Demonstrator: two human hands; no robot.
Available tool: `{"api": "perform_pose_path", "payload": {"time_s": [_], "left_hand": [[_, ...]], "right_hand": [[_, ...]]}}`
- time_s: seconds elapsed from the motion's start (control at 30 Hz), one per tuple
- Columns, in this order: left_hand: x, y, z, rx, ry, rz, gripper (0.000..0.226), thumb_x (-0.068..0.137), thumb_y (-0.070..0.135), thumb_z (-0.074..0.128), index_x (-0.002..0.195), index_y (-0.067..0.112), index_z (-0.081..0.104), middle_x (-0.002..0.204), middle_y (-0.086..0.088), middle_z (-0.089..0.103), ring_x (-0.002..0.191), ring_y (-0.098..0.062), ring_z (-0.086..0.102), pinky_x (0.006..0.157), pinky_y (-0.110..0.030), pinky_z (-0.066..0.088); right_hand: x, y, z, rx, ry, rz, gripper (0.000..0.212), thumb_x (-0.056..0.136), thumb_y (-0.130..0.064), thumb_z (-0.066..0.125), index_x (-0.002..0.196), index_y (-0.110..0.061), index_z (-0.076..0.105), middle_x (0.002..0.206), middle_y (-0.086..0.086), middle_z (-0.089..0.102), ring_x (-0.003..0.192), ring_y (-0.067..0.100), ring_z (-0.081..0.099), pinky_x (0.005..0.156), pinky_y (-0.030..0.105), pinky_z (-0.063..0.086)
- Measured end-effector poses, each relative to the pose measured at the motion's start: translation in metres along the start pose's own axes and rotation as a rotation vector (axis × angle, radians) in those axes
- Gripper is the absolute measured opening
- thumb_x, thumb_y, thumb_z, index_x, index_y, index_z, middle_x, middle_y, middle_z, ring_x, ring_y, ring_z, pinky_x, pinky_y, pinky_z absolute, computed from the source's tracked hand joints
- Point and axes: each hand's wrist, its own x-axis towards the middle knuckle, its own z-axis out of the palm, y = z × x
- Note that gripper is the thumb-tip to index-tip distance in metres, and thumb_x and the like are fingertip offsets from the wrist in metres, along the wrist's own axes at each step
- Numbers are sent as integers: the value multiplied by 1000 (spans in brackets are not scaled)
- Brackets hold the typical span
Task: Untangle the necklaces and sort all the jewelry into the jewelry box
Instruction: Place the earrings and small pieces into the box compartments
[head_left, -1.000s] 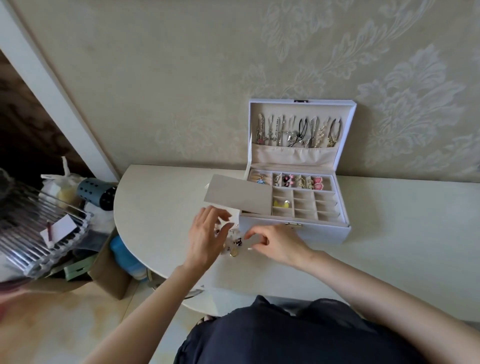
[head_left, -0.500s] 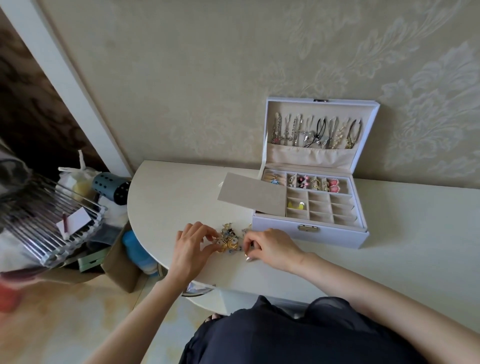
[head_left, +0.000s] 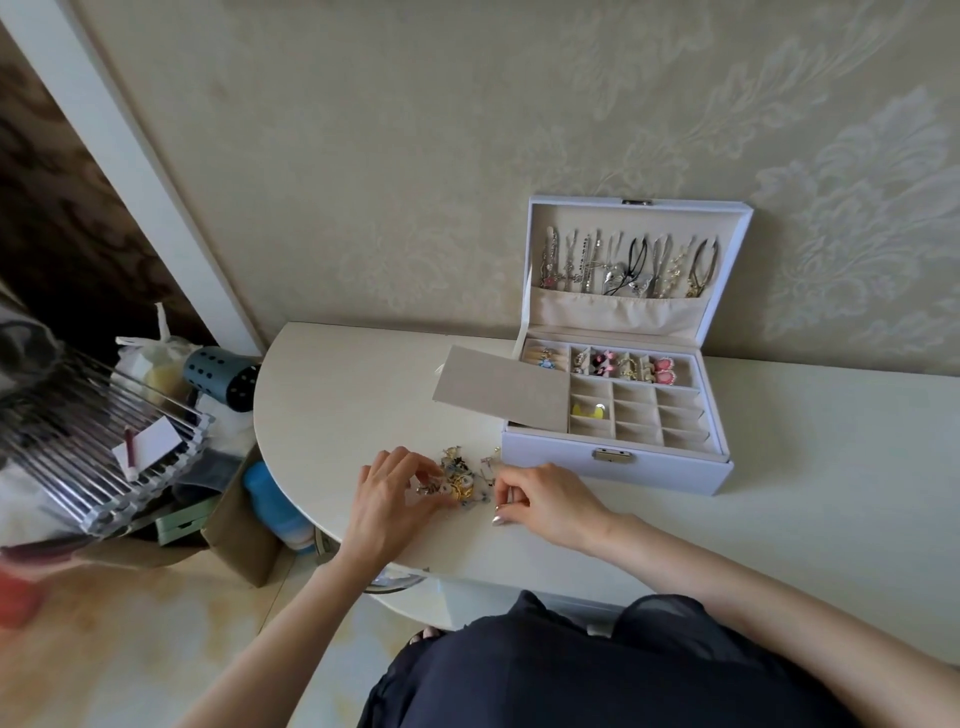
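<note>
The tangle (head_left: 457, 480) lies on the table (head_left: 337, 374) just before the box's (head_left: 613, 467) left front corner. It is a gold and blue knot whose single pieces cannot be told apart. Its longer spread runs roughly along the box's front wall. The left hand (head_left: 387, 496) pinches its far end from the box, hiding that edge. The right hand (head_left: 545, 499) has its fingers curled together at the near end; whether they hold a strand is unclear.

Tangled gold jewelry pile (head_left: 457, 480) on table, beside open white jewelry box (head_left: 613, 415).
</note>
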Motion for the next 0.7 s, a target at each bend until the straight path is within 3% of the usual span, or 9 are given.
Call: {"api": "perform_pose_path", "payload": {"time_s": [0.1, 0.2, 0.47, 0.7], "left_hand": [[4, -4, -5, -87, 90, -126, 12, 82, 25, 69, 90, 26, 61, 86, 11, 57, 83, -14, 51, 77, -32, 39], [8, -13, -7, -29, 82, -180, 12, 86, 13, 65, 95, 21, 64, 93, 4, 59, 85, -20, 52, 77, -35, 41], [17, -1, -5, 97, -70, -155, 16, 82, 39, 68, 94, 28, 67, 95, 10, 53, 92, -14, 42, 77, -27, 26], [34, 10, -14, 260, -258, -76, 17, 84, 38, 65, 100, 32, 61, 104, 8, 51, 102, -14, 42, 82, -28, 29]], "right_hand": [[-3, 2, 0, 58, 15, 18, 9, 84, -25, 67, 88, -18, 63, 64, -16, 51, 65, 9, 51, 64, 25, 40], [-4, 4, 0, 110, 41, 40, 7, 85, -24, 66, 87, -18, 64, 65, -15, 54, 65, 9, 53, 67, 27, 43], [-6, 5, 0, 128, 61, 43, 6, 84, -26, 67, 84, -20, 64, 69, -10, 57, 66, 10, 53, 67, 27, 45], [-8, 5, 0, 126, 59, 57, 8, 83, -27, 67, 84, -19, 65, 73, -6, 61, 68, 12, 54, 68, 29, 46]]}}
